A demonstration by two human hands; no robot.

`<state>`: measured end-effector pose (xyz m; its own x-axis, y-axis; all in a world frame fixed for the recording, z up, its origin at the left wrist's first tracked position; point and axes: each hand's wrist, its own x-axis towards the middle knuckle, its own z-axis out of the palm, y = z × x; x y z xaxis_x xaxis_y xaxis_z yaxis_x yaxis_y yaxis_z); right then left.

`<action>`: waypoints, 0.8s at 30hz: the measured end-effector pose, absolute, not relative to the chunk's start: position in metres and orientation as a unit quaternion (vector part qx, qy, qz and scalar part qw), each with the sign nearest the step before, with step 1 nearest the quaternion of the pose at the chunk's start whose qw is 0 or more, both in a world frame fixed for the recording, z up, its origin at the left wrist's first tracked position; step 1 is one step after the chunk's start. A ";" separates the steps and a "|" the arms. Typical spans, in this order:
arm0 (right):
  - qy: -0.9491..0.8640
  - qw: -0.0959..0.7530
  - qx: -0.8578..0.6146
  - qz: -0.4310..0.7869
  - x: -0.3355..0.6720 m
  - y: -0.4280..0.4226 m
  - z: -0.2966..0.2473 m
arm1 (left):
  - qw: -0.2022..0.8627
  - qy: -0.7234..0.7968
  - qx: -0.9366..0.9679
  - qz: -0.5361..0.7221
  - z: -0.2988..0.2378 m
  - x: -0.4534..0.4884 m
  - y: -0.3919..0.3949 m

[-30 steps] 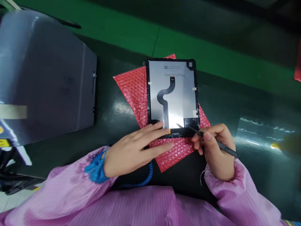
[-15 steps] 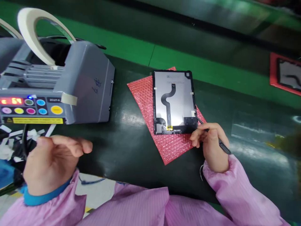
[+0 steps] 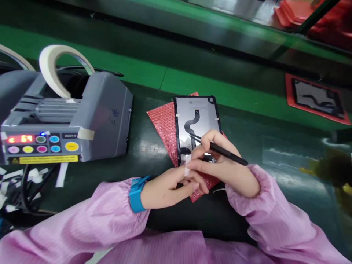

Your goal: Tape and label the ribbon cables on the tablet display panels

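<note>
A tablet screen panel (image 3: 202,117) lies back-up on a red bubble-wrap sheet (image 3: 163,121), with a black flex cable (image 3: 191,123) winding across it. My left hand (image 3: 170,185) is closed in a pinch on a small pale strip of tape (image 3: 187,163) at the panel's near edge. My right hand (image 3: 222,161) grips black tweezers (image 3: 220,148) whose tip points at the flex cable. The two hands touch and hide the panel's lower part.
A grey tape dispenser machine (image 3: 68,117) with coloured buttons and a tape roll (image 3: 55,62) stands at the left. Cut tape pieces (image 3: 33,174) lie in front of it. Another panel on a red sheet (image 3: 316,99) lies at the far right on the green belt.
My left hand came back from the dispenser side to the panel's near edge with a tape strip. My right hand moved the tweezers up over the panel. The view shifted.
</note>
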<state>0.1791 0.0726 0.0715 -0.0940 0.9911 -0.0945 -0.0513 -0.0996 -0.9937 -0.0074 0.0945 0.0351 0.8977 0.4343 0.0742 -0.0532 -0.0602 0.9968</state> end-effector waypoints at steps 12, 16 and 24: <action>-0.466 0.483 -0.557 0.489 0.200 0.142 0.022 | 0.162 0.185 0.948 0.203 0.011 -0.028 0.152; -0.466 0.482 -0.572 0.472 0.197 0.145 0.013 | 0.129 0.232 0.938 0.223 0.002 -0.026 0.163; -0.528 0.467 -0.583 0.404 0.196 0.145 0.007 | 0.051 0.268 0.943 0.190 -0.003 -0.017 0.165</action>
